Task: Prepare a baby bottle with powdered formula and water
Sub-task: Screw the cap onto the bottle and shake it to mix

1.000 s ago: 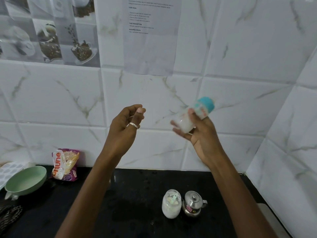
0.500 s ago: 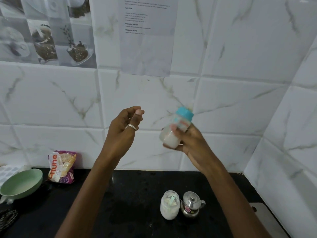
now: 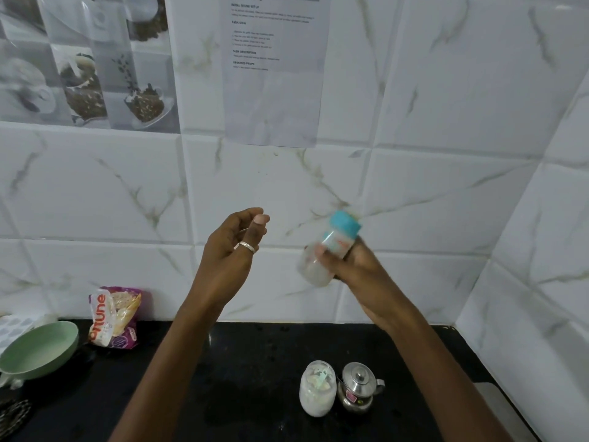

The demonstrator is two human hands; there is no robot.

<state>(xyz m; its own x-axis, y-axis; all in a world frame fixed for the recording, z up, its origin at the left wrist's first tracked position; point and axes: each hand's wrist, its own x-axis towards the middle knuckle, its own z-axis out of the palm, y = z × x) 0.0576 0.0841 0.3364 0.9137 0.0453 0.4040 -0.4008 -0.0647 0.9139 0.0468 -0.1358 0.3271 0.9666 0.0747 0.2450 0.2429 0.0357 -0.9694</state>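
My right hand [image 3: 353,266] grips a small baby bottle [image 3: 328,250] with a teal cap, raised in front of the tiled wall and tilted with the cap up to the right. White liquid shows in its lower part and the bottle is blurred. My left hand [image 3: 229,250] hangs in the air to the bottle's left, fingers loosely curled, a ring on one finger, holding nothing. On the black counter [image 3: 223,393] below stand a glass jar of white powder [image 3: 317,390] with a scoop inside and a small steel kettle [image 3: 358,390] right beside it.
A green bowl [image 3: 38,349] sits at the counter's left edge, with a snack packet [image 3: 114,314] leaning on the wall behind it. A white ice tray [image 3: 16,327] shows at the far left. A printed sheet [image 3: 274,68] is taped to the tiles. The wall corners in at the right.
The bottle in my right hand has swung back and forth, from up right, to lower and left, and now slightly right again. My left hand has stayed about where it was.
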